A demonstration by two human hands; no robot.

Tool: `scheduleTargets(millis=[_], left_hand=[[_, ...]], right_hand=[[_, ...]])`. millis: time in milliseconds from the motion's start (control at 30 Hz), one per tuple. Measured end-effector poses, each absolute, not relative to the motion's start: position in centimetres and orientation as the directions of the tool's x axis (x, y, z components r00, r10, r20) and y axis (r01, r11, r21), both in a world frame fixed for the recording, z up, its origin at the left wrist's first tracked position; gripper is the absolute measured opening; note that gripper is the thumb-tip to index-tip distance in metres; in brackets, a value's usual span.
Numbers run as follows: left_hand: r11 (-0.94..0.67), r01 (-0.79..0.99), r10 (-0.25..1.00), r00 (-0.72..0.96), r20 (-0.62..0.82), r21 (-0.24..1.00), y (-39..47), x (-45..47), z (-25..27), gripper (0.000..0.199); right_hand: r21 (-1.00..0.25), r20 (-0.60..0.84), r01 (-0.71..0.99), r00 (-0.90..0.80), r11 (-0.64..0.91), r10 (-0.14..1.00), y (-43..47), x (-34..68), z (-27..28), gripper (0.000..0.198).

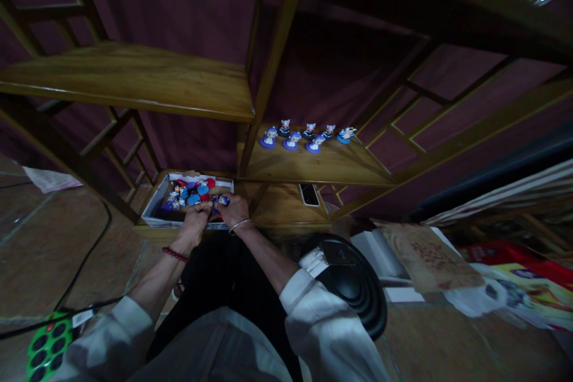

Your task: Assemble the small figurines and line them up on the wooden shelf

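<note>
My right hand (pixel 236 210) is closed on a small purple-haired figurine (pixel 222 200) above the right front part of a white cardboard box (pixel 154 202). Beside it, my left hand (pixel 197 216) has its fingers bent close to the same figurine; whether they grip it is hard to make out. Several small figurines (pixel 193 197) with blue, red and purple bases lie jumbled inside the box. On the shelf to the right stand two rows of figurines, with purple-based ones (pixel 292 141) in front and dark-based ones (pixel 310 130) behind. A blue-based figurine (pixel 346 134) stands at the right end.
The wooden shelf unit (pixel 215 86) has posts and lattice sides around the box. A phone (pixel 308 194) lies on the lower board. At right are a black round stool (pixel 353 286) and papers (pixel 421 250). A green power strip (pixel 49 346) with cables sits on the floor at left.
</note>
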State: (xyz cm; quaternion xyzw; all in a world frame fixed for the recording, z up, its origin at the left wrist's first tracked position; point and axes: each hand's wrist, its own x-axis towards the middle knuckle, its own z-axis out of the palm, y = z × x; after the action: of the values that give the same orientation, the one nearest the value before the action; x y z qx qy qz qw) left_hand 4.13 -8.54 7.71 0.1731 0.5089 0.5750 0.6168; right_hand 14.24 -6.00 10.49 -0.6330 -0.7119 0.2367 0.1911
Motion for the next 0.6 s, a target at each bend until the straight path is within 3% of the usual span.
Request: scheduleTargets(millis=[267,600], left_hand=[[0.248,-0.521,0.900,-0.189,-0.394,0.817,-8.9,4.3,7.8,0.020],[0.222,-0.612,0.923,-0.118,-0.365,0.759,-9.0,4.0,8.3,0.013]], right_hand=[[-0.515,0.044,0.802,-0.327,0.302,0.944,-5.7,15.0,9.8,0.024],[-0.577,0.170,0.660,-0.479,0.481,0.861,-5.3,15.8,10.8,0.026]])
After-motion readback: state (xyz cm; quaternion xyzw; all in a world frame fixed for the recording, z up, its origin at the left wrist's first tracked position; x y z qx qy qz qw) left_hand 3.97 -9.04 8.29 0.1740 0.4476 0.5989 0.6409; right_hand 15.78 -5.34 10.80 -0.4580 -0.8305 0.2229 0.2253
